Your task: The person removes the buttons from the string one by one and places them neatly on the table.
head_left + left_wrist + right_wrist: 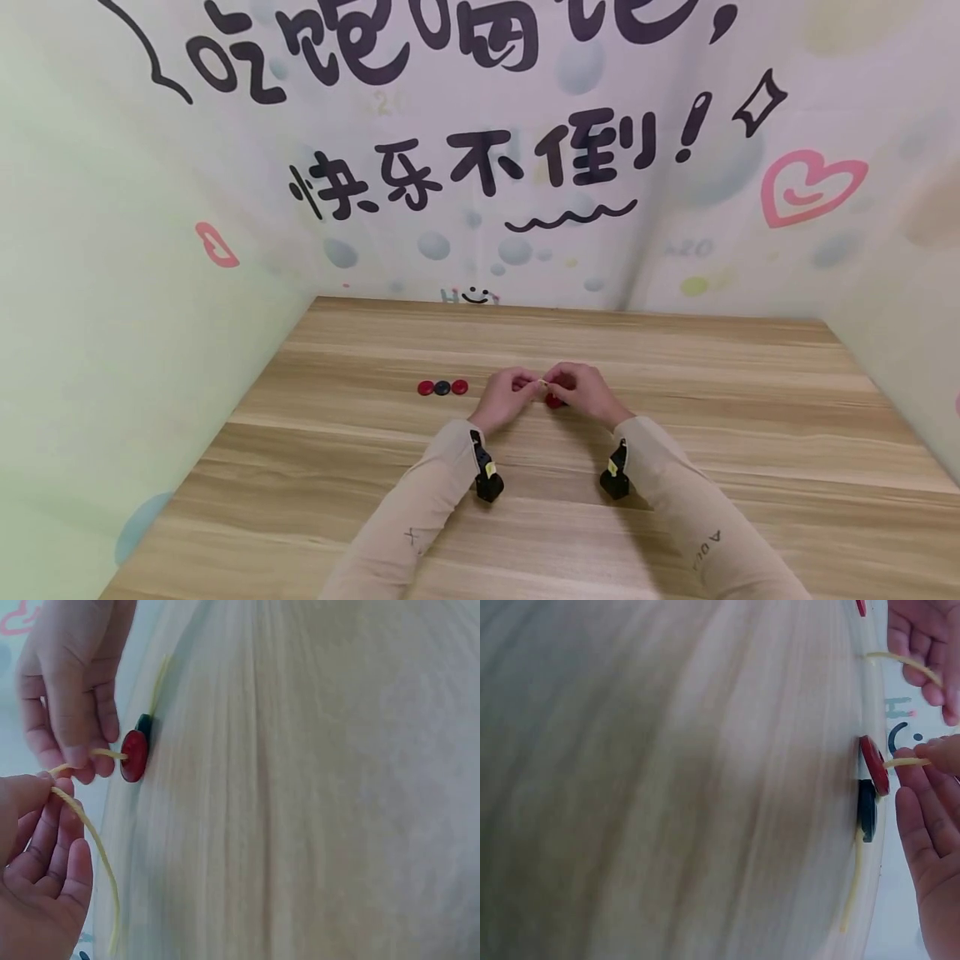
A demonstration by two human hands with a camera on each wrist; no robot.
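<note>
Yellow cord, lower centre of the head view, is pinched between thumb and fingers of left hand and right hand, the latter partly hiding a threaded red disc and dark disc; three more discs lie left

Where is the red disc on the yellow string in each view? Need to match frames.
Head: the red disc is right of and below picture centre, by the right hand, partly hidden.
Left wrist: left part of the picture, slightly above mid-height.
Right wrist: right part, near mid-height.
Shared landmark: the yellow string; only a small bit shows in head.
</note>
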